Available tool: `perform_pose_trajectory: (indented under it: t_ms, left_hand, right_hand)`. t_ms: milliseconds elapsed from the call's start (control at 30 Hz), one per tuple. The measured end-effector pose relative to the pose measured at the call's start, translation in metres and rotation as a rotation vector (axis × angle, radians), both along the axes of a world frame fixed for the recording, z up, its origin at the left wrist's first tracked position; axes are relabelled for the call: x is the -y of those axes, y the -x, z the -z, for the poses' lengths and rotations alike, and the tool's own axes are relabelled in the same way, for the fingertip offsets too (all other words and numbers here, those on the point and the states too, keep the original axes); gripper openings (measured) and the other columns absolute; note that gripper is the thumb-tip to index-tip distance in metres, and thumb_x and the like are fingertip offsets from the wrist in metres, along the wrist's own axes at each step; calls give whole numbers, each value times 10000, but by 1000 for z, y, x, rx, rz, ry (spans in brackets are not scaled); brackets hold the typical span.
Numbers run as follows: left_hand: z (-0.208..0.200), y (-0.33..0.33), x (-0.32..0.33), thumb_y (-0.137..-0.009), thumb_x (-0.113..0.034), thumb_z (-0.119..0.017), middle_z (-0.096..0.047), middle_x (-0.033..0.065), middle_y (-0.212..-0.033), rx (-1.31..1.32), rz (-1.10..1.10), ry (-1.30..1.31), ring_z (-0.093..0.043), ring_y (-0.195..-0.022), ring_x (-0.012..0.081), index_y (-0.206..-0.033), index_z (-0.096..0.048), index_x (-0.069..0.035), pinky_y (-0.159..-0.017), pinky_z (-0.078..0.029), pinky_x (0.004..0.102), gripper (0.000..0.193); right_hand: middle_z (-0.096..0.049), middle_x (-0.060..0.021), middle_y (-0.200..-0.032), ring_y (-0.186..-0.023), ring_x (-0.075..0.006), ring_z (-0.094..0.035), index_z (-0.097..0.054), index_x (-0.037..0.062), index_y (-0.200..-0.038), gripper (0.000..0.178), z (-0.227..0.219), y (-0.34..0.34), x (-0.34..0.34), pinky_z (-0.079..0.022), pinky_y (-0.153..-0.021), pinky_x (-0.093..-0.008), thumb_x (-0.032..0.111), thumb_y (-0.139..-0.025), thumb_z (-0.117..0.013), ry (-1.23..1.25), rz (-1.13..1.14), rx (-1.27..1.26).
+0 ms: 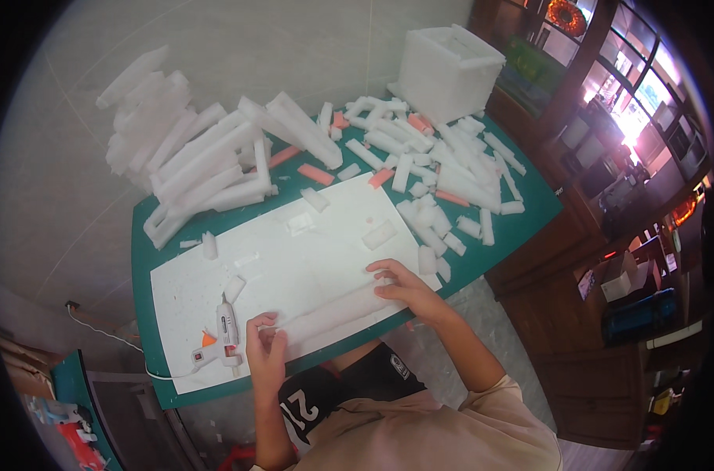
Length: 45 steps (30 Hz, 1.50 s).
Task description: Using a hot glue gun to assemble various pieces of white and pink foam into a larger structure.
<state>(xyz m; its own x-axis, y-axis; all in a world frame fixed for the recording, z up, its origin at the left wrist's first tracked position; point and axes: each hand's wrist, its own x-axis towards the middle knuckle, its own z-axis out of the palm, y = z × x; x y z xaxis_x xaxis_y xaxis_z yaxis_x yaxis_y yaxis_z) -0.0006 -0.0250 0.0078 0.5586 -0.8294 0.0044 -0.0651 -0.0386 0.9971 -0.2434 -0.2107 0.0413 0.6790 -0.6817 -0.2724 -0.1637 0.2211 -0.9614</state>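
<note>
A long white foam strip point(331, 315) lies along the near edge of a white board point(294, 267). At its left end my left hand point(267, 345) is closed on it, thumb on the near side and fingers curled over. My right hand point(406, 289) grips the other end between thumb and fingers. Just left of my left hand, a white hot glue gun point(227, 323) rests on the board with its nozzle pointing away from me. Close to the nozzle is a small foam piece point(234, 287). Another short foam block point(379, 234) sits beyond my right hand.
White foam strips point(208, 157) are heaped at the back left of the green table point(143, 259). Loose foam scraps and pink pieces point(315, 174) cover the back and right. A white foam box point(443, 74) stands at the far right corner. The glue gun's white cord point(122, 339) runs to a wall socket.
</note>
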Motion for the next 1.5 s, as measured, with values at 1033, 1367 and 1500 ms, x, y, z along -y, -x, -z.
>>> perform_pose_trajectory:
  t_ms: [1033, 1367, 1500]
  left_hand:
    - [-8, -1, 2, -886, -19, -629, -555, 82, -1218, -45, 57, -40, -538, -892, 118, -1131, -485, -54, -791, -462, 268, 286]
    - [-6, 0, 3, -891, -17, -617, -556, 81, -1209, -43, 44, -18, -533, -898, 117, -1142, -492, -48, -796, -463, 269, 282]
    - [-5, -2, -1, -888, -17, -624, -556, 75, -1202, -35, 52, -40, -533, -894, 113, -1142, -492, -48, -790, -461, 264, 288]
  right_hand:
    - [-455, -136, -1281, -1196, -232, -456, -484, 160, -1375, 486, 10, 6, 7, -332, -1049, -331, 193, -912, -629, -8, -33, 11]
    - [-456, -130, -1285, -1192, -210, -449, -493, 121, -1363, 481, 10, 3, 4, -362, -1024, -297, 130, -898, -618, -2, 6, 56]
    - [-466, -92, -1297, -1212, -197, -425, -501, 106, -1354, 477, 7, 1, 3, -362, -1033, -304, 113, -891, -619, 10, 4, 67]
